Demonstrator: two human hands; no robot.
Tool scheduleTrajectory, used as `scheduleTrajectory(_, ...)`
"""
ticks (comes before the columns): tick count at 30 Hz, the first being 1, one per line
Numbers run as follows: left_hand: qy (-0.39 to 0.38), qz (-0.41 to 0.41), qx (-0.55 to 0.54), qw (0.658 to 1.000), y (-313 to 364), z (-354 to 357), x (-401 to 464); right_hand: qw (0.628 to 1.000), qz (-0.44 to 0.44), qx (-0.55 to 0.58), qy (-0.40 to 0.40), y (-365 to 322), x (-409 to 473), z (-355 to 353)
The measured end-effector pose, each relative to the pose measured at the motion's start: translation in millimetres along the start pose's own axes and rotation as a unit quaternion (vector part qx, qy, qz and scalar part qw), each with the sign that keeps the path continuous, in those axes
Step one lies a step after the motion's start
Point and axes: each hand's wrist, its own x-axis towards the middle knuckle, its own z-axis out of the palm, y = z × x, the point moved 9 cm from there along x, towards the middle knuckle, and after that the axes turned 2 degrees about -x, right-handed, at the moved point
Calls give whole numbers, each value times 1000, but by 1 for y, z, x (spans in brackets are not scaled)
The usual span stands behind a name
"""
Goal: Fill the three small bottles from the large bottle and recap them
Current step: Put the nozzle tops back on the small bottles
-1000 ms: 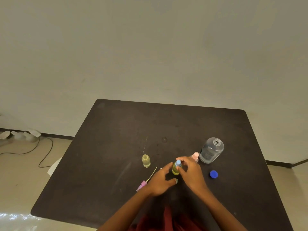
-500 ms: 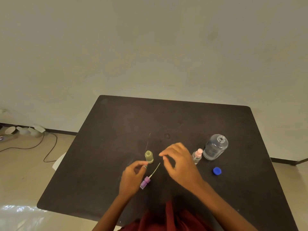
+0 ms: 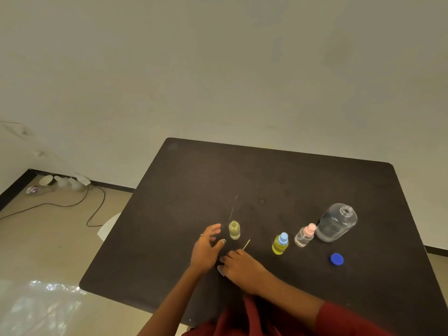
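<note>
Dark tabletop [image 3: 266, 175], three small bottles plus large bottle [image 3: 337, 223].
Left hand [image 3: 206, 248] open beside uncapped bottle [image 3: 234, 229]; right hand [image 3: 242, 265] curled over pump straw [image 3: 246, 244], grip unclear.

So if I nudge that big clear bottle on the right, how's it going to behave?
The large bottle looks wide and squat, so it probably slides rather than tips. Its neck is open, with the blue cap lying apart, so liquid might slosh out. It looks like glass: likely heavy, maybe fragile.

No readable text — labels, numbers — anywhere.
</note>
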Motion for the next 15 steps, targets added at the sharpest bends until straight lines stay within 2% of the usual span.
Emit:
scheduleTrajectory(5, -39, 9, 13, 999, 5, 17, 9, 998, -31, -49, 8, -6, 2, 4)
scheduleTrajectory(7, -47, 10, 11, 999, 6, 22, 12, 997, -59, -54, -14, -9, -1, 10)
scheduleTrajectory(9, -47, 10, 10, 999, 7, 24, 15, 996, -52, -65, -31, -5, -4, 13)
scheduleTrajectory(12, -47, 10, 7, 999, 7, 26, 17, 997, -32, -76, -8, 0, -9, 7)
scheduleTrajectory(15, -50, 8, 4, 999, 5, 29, 20, 999, -25, -40, -8, 5, -15, 0)
